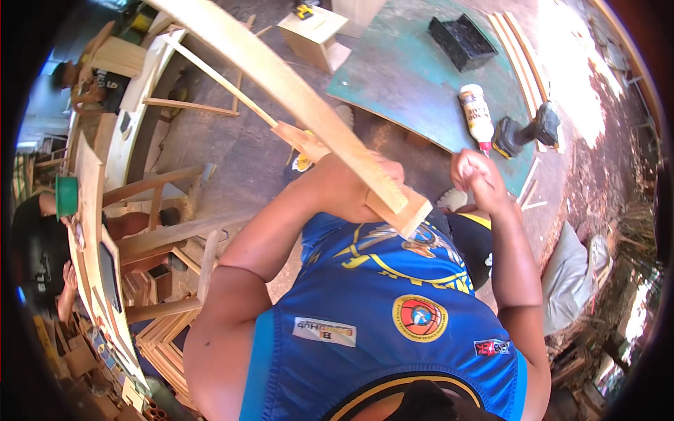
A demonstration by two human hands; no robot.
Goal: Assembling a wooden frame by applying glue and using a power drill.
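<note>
A long pale wooden board (295, 98) slants from the upper left down to my chest. My left hand (354, 186) is closed around its near end, with the fingers partly hidden behind the wood. A short wooden block (414, 214) sits against the underside of that end. Behind my left hand another piece of wood (298, 138) sticks out. My right hand (479, 175) is raised with its fingers curled in; whether anything small is between them is hidden. Just beyond it lies a white glue bottle (476, 116) with a red tip pointing at the hand.
A green tabletop (393, 77) bears a black tray (462, 42), a cordless drill (526, 132) and long wood strips (516, 52). A wooden box (312, 38) stands at the back. Two people (42, 245) are at the left, near wooden frames (161, 231). A grey sack (567, 281) lies at right.
</note>
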